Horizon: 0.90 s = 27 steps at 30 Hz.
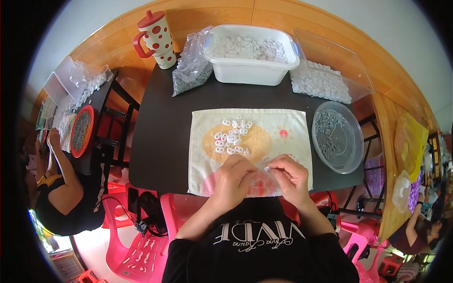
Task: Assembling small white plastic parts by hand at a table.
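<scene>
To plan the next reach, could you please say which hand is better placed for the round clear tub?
Probably the right hand: it is nearer the clear tub than the left hand, though it seems to pinch a white piece.

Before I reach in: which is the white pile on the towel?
On the black table, find the pale towel. The pile, two-holed white pieces, lies on its orange patch, just beyond the left hand. Unlike the white tub's contents behind, it sits loose on cloth.

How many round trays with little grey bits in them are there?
2. A red tray is on the table at the left; a clear tray is to the right of the right hand. More might be hidden near the crowded edges.
</scene>
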### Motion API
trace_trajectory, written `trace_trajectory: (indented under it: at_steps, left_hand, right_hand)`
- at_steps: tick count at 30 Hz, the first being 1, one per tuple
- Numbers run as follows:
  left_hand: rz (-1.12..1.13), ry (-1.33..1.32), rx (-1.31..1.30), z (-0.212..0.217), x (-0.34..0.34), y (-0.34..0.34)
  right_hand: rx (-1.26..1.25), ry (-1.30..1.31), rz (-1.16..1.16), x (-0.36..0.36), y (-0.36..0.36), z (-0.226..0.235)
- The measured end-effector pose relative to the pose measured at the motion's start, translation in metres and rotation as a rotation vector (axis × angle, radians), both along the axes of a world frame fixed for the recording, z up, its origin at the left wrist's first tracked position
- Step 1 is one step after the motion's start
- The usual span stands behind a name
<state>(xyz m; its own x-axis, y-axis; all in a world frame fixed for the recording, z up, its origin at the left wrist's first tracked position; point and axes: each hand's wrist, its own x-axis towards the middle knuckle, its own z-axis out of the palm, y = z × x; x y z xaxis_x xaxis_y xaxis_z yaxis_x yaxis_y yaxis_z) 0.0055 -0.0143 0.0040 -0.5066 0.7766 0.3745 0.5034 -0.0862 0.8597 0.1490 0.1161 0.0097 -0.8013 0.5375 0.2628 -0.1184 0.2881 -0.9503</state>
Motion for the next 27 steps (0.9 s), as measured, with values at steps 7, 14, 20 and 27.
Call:
trace_trajectory:
  at_steps: [7,14,20,27]
  left_hand:
    - [-0.084,-0.261,0.003,0.007,-0.002,0.0]
    - [-0.123,-0.289,0.011,0.009,-0.001,0.0]
    - [-0.125,-0.308,-0.016,0.007,0.0,0.0]
    - [-0.12,-0.226,-0.061,0.01,0.002,0.002]
  right_hand:
    - [0.289,0.108,-0.033,-0.01,-0.006,0.014]
    - [0.372,0.109,-0.033,-0.01,-0.007,0.021]
    - [0.47,0.147,0.008,-0.01,-0.004,0.023]
    - [0.603,0.142,0.103,-0.01,0.005,0.028]
